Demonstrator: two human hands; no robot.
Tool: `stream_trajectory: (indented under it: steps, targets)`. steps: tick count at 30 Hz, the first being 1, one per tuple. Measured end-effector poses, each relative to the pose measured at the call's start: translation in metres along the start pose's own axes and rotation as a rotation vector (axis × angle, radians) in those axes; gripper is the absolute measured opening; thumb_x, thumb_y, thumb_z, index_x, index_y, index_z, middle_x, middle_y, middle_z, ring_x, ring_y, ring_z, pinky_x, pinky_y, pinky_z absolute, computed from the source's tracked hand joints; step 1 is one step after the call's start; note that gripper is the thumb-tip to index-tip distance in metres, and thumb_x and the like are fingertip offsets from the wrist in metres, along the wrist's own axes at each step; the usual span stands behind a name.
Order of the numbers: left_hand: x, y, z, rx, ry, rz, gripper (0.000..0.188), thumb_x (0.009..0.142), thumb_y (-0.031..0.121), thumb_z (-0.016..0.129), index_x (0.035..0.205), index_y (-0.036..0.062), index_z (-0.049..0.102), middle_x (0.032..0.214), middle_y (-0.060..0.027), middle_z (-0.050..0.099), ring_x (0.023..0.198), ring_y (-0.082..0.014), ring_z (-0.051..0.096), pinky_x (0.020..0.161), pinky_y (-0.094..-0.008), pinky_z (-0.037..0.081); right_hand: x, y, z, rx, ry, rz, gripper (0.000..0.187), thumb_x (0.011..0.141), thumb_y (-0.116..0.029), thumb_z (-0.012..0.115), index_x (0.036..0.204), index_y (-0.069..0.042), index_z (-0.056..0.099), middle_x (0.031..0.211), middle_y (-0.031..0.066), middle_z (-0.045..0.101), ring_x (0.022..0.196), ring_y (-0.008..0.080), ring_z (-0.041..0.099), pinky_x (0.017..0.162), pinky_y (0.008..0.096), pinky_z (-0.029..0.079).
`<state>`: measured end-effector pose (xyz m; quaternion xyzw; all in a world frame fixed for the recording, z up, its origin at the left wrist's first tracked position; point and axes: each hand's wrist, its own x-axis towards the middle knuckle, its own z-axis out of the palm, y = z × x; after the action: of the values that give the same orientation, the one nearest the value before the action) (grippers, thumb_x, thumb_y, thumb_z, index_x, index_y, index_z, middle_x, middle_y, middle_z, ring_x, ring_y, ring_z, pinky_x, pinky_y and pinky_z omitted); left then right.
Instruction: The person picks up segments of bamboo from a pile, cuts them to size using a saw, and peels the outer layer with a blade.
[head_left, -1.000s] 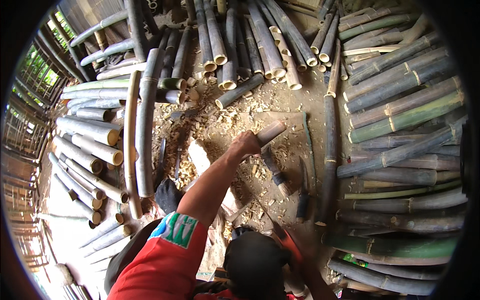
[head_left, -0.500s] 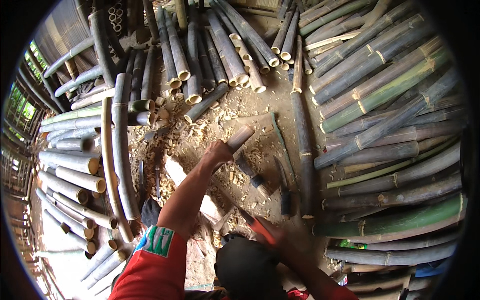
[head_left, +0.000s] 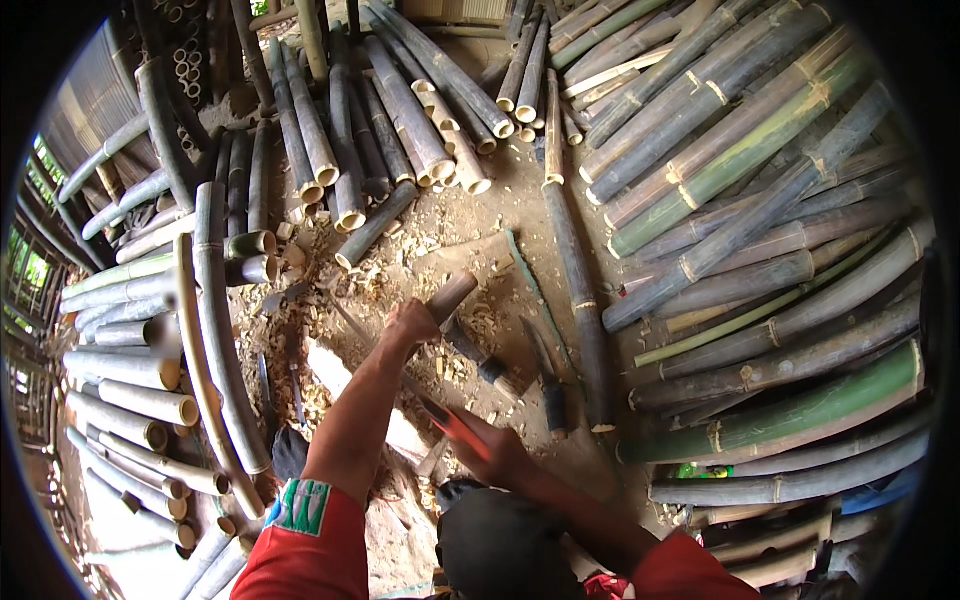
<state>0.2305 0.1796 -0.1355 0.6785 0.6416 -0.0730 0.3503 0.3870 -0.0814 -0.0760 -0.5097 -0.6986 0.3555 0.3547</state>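
Observation:
My left hand (head_left: 412, 325) is wrapped round a short bamboo piece (head_left: 452, 297), whose pale end points up and to the right. Closed round a red handle is my right hand (head_left: 500, 458), nearer to me. That handle belongs to what looks like a saw (head_left: 420, 392); its thin long blade runs up and left, passing under my left forearm, which hides part of it. Whether the blade touches the bamboo I cannot tell. A pale wood block (head_left: 330, 368) lies below my left forearm. A dark-headed tool with a wooden handle (head_left: 483, 362) rests right of the bamboo piece.
A black-handled blade (head_left: 547, 380) lies to the right, beside a long dark bamboo pole (head_left: 580, 300). Wood chips (head_left: 400, 255) cover the ground ahead. Bamboo poles are stacked at right (head_left: 760, 270), left (head_left: 130, 370) and back (head_left: 400, 110). Knives (head_left: 297, 380) lie at left.
My right hand has moved forward and left with the red-handled saw, showing more blade beyond my left forearm. My left hand still holds the bamboo. The whole view has shifted somewhat.

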Motion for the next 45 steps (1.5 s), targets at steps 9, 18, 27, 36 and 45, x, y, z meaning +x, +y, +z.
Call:
stream_trajectory:
  steps: [9,18,27,36,45]
  targets:
    - [0.001,0.023,-0.002,0.051,-0.04,-0.01,0.05,0.067,0.021,0.093,0.111,0.0013,0.078,0.104,-0.0165,0.078,0.095,-0.0261,0.075,0.085,-0.0363,0.061,-0.119,-0.036,-0.106,-0.071,-0.199,0.265,0.053,0.102,-0.026,0.064,0.151,-0.008,0.052,0.109,0.0192,0.073,0.091,0.0335,0.074,0.076,0.0422,0.058]
    - [-0.004,0.019,0.004,0.018,0.184,-0.168,0.065,0.069,0.031,0.093,0.122,-0.0007,0.072,0.123,-0.0196,0.074,0.115,-0.0332,0.073,0.094,-0.0419,0.061,-0.038,-0.02,-0.051,-0.017,-0.108,0.218,0.054,0.101,-0.034,0.065,0.145,-0.004,0.056,0.094,0.0247,0.073,0.082,0.0421,0.074,0.071,0.0467,0.059]
    - [0.03,0.023,0.003,-0.156,0.616,0.019,0.12,0.072,0.051,0.093,0.157,-0.0023,0.028,0.139,-0.0275,0.062,0.13,-0.048,0.059,0.112,-0.0539,0.046,-0.218,-0.083,-0.172,-0.055,-0.231,0.534,0.051,0.103,-0.028,0.067,0.147,-0.004,0.058,0.119,0.0166,0.072,0.109,0.031,0.071,0.094,0.0409,0.055]
    - [-0.129,-0.042,-0.24,0.137,0.618,0.303,0.087,0.073,0.045,0.092,0.139,0.0004,0.056,0.13,-0.0287,0.063,0.123,-0.0434,0.062,0.102,-0.0496,0.052,-0.197,-0.049,-0.149,0.325,0.137,0.396,0.05,0.104,-0.025,0.063,0.146,0.002,0.057,0.134,0.0228,0.068,0.123,0.0354,0.067,0.101,0.0434,0.054]
    - [-0.289,-0.182,-0.17,0.194,0.19,-0.011,0.068,0.076,0.039,0.092,0.13,0.005,0.067,0.108,-0.0161,0.077,0.1,-0.03,0.074,0.087,-0.0434,0.06,-0.112,0.056,-0.083,-0.319,0.299,0.079,0.075,0.083,-0.02,0.071,0.152,0.0,0.049,0.135,0.0284,0.064,0.117,0.0463,0.066,0.107,0.0507,0.049]
